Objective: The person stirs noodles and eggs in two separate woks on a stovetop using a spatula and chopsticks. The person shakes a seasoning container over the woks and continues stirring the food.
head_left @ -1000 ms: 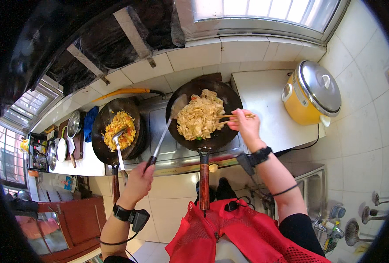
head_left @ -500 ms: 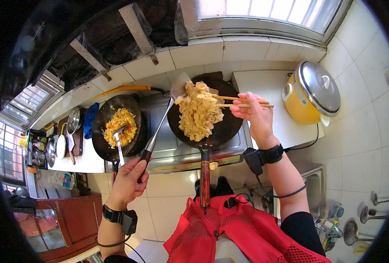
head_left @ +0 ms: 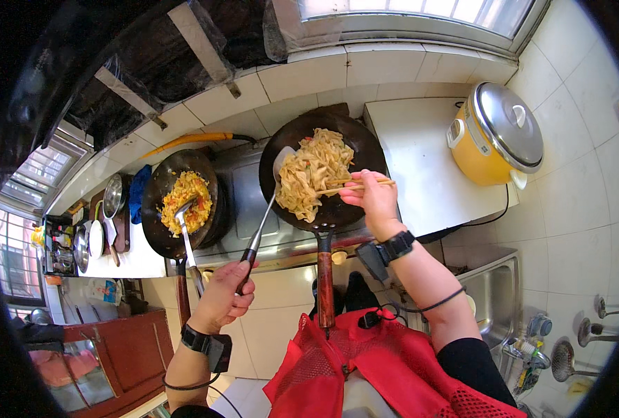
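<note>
My left hand is wrapped round the dark grip of a metal spatula. Its blade meets the left side of a heap of wide pale noodles in a dark wok. Between the fingers of my right hand is a pair of chopsticks, their tips in the right side of the noodles. The wok's wooden handle points toward me. To the left sits a second wok of yellow and orange food, with a metal ladle resting in it.
A yellow rice cooker with a steel lid stands on the white counter at right. Below it is a steel sink. Far left are a blue cloth and a metal bowl. Ladles hang on the right wall.
The noodles, heaped high at the wok's far left, now lie lower and more spread out. My right hand has come left and nearer with the chopsticks; the spatula blade has dropped nearer.
</note>
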Tool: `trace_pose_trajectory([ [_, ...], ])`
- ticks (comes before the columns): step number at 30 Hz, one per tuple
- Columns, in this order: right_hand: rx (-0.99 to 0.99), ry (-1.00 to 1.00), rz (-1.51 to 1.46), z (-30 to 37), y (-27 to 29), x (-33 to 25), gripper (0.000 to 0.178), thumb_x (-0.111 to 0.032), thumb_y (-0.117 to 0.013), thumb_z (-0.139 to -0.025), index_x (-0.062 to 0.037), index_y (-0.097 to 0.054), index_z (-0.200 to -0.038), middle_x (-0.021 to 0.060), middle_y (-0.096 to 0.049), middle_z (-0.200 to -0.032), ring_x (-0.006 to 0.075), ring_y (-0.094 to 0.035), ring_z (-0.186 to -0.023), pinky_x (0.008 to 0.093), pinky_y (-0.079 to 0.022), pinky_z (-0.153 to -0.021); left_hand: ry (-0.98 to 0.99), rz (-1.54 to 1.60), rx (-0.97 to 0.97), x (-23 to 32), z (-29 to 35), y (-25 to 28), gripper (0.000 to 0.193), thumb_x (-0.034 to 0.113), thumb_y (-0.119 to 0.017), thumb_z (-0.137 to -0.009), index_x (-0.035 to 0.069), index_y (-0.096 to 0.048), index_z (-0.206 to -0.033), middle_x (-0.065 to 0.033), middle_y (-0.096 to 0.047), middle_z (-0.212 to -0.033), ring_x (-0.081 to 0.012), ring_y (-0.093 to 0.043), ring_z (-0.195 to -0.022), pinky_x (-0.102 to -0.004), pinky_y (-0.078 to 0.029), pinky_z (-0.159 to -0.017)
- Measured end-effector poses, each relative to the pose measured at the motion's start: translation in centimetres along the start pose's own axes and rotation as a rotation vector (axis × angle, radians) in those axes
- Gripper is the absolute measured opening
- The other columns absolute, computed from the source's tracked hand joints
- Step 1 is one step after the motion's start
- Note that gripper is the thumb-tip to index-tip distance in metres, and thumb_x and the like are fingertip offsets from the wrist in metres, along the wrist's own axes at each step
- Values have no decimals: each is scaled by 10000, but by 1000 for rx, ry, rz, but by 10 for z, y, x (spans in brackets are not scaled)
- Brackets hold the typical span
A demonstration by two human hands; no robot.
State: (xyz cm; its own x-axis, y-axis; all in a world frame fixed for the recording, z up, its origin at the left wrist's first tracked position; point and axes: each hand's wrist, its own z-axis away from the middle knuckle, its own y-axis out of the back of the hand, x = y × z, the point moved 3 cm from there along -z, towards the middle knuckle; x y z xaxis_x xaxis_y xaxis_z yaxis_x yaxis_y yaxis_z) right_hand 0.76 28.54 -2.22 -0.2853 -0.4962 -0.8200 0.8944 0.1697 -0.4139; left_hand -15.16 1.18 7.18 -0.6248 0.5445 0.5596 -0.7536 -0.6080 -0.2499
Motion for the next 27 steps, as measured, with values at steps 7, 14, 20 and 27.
trace_pose_trajectory([
  [7, -97, 304, 54, 17, 9, -72, 264, -208, -528, -972, 30, -642, -988, 160, -677, -866, 213, -693, -684, 290, -583, -586, -98, -18, 44, 18, 15, 10, 265, 297, -506, -991, 105, -553, -1168, 6, -457, -665, -38, -310, -440, -183, -202, -342],
  [14, 66, 314, 356, -27, 28, -44, 212, -191, -615, -922, 12, -665, -960, 94, -683, -821, 129, -645, -617, 235, -528, -545, -138, -248, 248, 14, -18, 7, 201, 307, -535, -975, 125, -521, -1060, 23, -460, -656, -49, -352, -430, -194, -222, -346],
  [20, -63, 91, 218, -50, 5, -18, 232, -200, -609, -924, 8, -664, -1009, 143, -691, -889, 195, -684, -683, 280, -570, -622, -15, -73, -44, 25, -38, -10, 288, 299, -489, -994, 72, -518, -1169, 3, -450, -677, -44, -299, -441, -183, -210, -341],
  [27, -229, 265, 163, 7, -11, -76, 244, -199, -560, -962, 12, -666, -1024, 120, -684, -876, 173, -682, -720, 271, -568, -644, -97, -12, -49, 31, 17, -1, 316, 282, -482, -999, 90, -528, -1246, 15, -442, -657, -39, -287, -435, -175, -188, -339],
])
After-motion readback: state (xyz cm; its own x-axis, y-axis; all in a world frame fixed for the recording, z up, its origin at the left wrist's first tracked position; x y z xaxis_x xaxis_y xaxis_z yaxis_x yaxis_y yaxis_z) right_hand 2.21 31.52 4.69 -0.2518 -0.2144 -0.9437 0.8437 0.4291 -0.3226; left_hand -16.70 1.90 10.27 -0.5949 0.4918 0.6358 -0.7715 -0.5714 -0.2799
